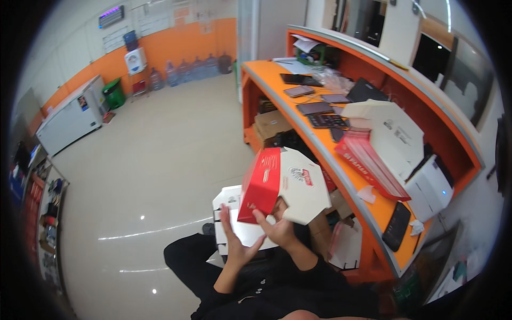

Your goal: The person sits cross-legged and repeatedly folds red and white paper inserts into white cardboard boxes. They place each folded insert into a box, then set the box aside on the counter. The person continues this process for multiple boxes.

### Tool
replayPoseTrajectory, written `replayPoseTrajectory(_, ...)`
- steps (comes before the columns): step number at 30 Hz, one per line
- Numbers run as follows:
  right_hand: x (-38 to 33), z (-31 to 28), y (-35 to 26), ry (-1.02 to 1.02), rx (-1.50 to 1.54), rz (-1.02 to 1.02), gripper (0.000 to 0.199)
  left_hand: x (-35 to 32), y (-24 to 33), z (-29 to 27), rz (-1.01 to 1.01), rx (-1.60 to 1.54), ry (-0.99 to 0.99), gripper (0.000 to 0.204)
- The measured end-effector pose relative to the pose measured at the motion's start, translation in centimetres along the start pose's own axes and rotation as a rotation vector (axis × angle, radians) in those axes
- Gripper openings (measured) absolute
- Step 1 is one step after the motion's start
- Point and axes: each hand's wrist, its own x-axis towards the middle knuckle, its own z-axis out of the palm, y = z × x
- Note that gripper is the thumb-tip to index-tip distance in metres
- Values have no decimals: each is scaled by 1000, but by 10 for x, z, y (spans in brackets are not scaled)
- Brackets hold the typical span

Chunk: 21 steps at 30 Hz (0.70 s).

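Observation:
In front of my lap is a partly folded cardboard box [260,178] with a red side and a white octagonal panel bearing a printed emblem. My right hand [280,230] pinches its lower edge, thumb on the red side and fingers by the white panel. To the left, my left hand [238,246] is open, its fingers spread and thumb apart, just below the box. Behind that hand lies a white carton piece [229,196] with dark slots along its edge; whether the fingers touch it I cannot tell.
At right stands an orange counter [274,80] holding several phones [314,108], stacked flat red-and-white cartons [368,160], a white printer [431,186] and a black device [396,226]. Cardboard boxes [272,124] sit beneath it. A chest freezer [72,117] and shelf [50,213] stand at left.

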Motion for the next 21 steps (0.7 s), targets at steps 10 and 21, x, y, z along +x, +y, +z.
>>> replayPoseTrajectory(10,154,-183,-162,642,-1429,-272,27,-164,-223,-3,-1080,822,-229,119)
replayPoseTrajectory(21,176,-267,-57,432,-1350,333,49,-188,-240,19,-842,994,-408,94)
